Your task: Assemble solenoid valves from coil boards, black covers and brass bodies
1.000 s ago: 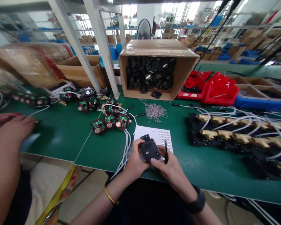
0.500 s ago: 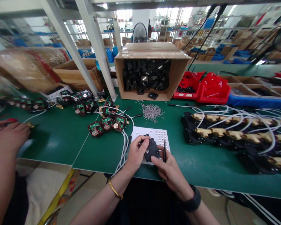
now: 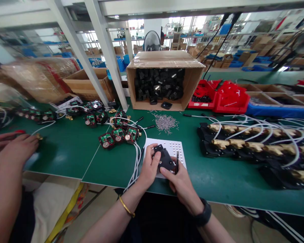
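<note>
A black plastic housing (image 3: 164, 160) is held above the white sheet (image 3: 152, 141), just in front of my body. My left hand (image 3: 150, 167) grips its left side, thumb on top and fingers curled behind. From the right, my right hand (image 3: 179, 179) presses its thumb on the lower edge of the housing. A slim black tool (image 3: 177, 162), its exact kind unclear, stands upright between the fingers of that same hand. Rows of small round silvery pieces (image 3: 176, 147) lie on the sheet's right part. The housing's underside is hidden.
Small screws or pins (image 3: 165, 123) are heaped beyond the sheet. Open housings with green circuit boards (image 3: 119, 134) and white cables lie left. Black units with brass fittings (image 3: 236, 143) line the right. A carton (image 3: 194, 89) holds black parts; a co-worker's hand (image 3: 20, 148) is far left.
The whole view has shifted slightly. Both hands keep hold of the housing, which is turned a little, and my right thumb has slid slightly left along its lower edge.
</note>
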A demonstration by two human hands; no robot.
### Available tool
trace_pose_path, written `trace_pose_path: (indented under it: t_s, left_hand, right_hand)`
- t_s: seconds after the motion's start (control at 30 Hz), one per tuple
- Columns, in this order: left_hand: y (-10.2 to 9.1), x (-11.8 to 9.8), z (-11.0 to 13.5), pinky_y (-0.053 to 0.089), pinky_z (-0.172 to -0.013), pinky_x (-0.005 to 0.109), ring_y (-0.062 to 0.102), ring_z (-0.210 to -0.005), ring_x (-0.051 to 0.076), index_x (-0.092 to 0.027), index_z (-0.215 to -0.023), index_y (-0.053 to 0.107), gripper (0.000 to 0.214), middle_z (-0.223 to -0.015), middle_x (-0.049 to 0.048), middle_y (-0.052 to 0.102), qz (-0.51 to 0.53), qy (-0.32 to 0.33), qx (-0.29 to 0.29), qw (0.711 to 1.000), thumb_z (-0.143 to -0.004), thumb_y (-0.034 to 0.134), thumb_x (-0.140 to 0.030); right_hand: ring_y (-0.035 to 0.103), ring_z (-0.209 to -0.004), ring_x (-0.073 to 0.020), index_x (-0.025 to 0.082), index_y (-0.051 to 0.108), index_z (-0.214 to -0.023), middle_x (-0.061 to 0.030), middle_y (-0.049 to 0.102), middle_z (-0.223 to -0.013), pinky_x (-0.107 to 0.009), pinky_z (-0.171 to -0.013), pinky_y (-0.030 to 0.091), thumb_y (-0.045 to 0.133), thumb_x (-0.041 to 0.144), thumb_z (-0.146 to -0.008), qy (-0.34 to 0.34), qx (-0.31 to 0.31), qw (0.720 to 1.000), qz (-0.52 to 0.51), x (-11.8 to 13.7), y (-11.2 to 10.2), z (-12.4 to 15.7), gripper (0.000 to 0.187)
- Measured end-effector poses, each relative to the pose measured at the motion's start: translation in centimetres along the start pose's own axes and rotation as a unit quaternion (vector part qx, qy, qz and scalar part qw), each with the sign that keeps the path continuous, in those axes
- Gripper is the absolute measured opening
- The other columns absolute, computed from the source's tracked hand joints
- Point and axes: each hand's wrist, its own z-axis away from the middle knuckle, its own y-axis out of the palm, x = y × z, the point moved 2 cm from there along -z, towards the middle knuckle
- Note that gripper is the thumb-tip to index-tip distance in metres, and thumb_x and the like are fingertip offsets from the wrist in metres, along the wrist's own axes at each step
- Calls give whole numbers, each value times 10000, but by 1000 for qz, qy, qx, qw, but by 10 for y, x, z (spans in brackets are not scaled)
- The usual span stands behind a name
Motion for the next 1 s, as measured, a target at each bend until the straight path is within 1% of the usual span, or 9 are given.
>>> trace_pose_path:
  t_s: [0.1,0.23,0.3,0.37,0.47,0.6,0.67,0.83,1.0]
  left_hand:
    - [1,2,-1,413,-890,339,550,-1000,191,-173,-1214,423,386,-1111,84,578,3,0,-5,1000,-894,426,-388]
    - [3,-3,-5,384,-929,354,545,-1016,204,-164,-1040,589,333,-1077,75,614,-20,43,-15,999,-909,381,-389]
    - [0,-5,-7,388,-926,362,557,-1004,213,-158,-1028,604,346,-1056,81,627,3,26,-1,1000,-896,406,-410]
    - [-6,-7,-9,392,-925,368,568,-1015,217,-175,-1196,508,423,-1072,85,631,57,-26,51,997,-849,510,-416]
    - [-16,-7,-9,392,-935,363,565,-1057,223,-191,-1349,317,708,-1129,104,617,129,-102,122,979,-756,659,-372]
    - [-20,-4,-6,397,-943,339,527,-1121,242,-178,-1217,486,532,-1199,115,580,172,-110,104,974,-744,676,-329]
    - [-17,0,-3,399,-942,327,513,-1140,240,-195,-1200,498,474,-1194,102,583,188,-106,94,972,-767,654,-313]
    - [-17,5,3,376,-965,322,501,-1151,232,-203,-1243,454,471,-1234,96,554,187,-97,86,974,-809,606,-306]
    - [-25,-3,2,362,-982,346,513,-1127,223,-274,-1354,323,587,-1258,68,534,114,-70,142,981,-829,575,-346]
  right_hand:
    - [309,-318,-9,161,451,-1074,37,549,-678,-156,-279,232,709,434,-664,8,-3,1000,-3,0,1,1,556]
    - [320,-315,-12,165,444,-1036,65,508,-630,-145,-271,249,710,432,-667,2,-7,1000,-3,0,2,1,528]
    - [325,-321,-15,169,444,-1017,72,495,-616,-145,-275,253,707,425,-672,5,-7,1000,-5,2,2,0,504]
    - [332,-326,-14,175,445,-1012,64,510,-640,-147,-279,260,704,426,-674,9,0,1000,-8,4,2,-1,495]
    - [338,-327,-17,180,451,-1018,61,518,-655,-154,-285,269,706,437,-669,13,9,1000,-1,5,2,-1,502]
    - [338,-349,-26,172,455,-1029,52,529,-659,-164,-300,269,718,403,-657,11,7,1000,17,2,-1,-1,510]
    - [347,-368,-31,171,464,-1035,44,541,-676,-170,-316,277,725,371,-651,5,6,1000,22,0,-3,-2,506]
    - [547,-600,-112,176,503,-990,10,594,-793,-218,-527,441,729,300,-637,-19,11,999,24,4,-3,-2,437]
    - [595,-765,-163,188,475,-970,3,611,-859,-264,-676,481,708,224,-629,-32,19,999,34,8,4,3,415]
